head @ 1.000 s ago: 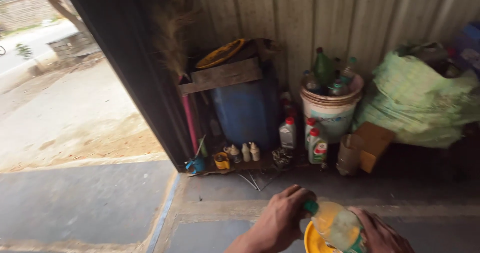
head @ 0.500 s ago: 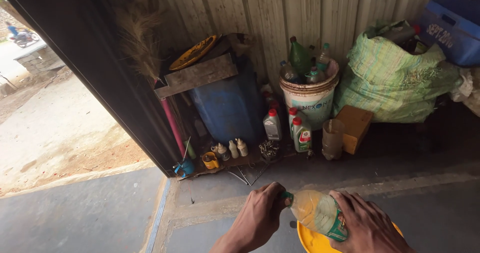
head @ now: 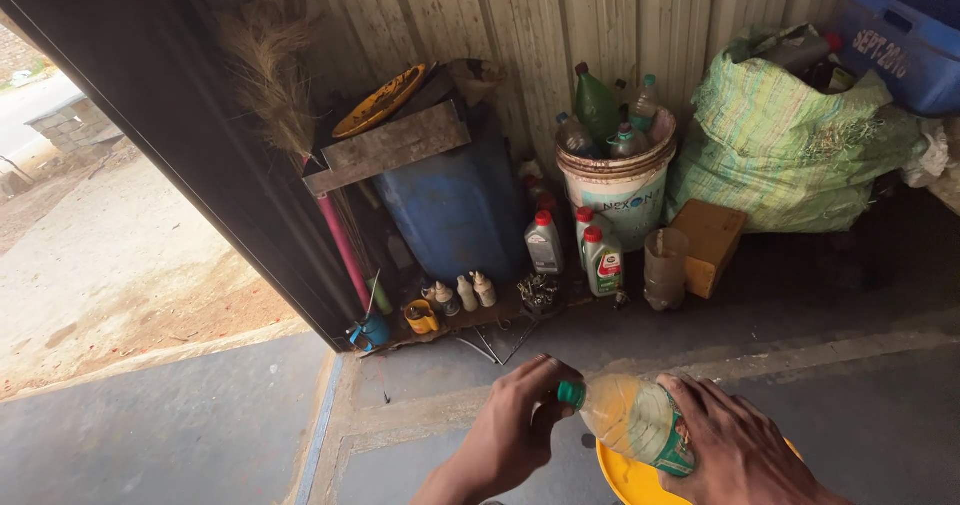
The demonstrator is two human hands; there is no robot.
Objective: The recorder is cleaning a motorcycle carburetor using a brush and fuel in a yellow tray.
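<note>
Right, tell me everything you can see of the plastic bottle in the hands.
The plastic bottle is clear and holds a pale yellowish liquid. It has a green cap at its left end and a green label band near its base. It lies tilted, almost on its side, cap pointing left and slightly up. The left hand has its fingers at the cap; the right hand wraps the body near the label. It hangs just above a yellow bowl, over the grey concrete floor.

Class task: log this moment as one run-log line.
left hand: on green cap | right hand: holds bottle | below: yellow bowl
</note>
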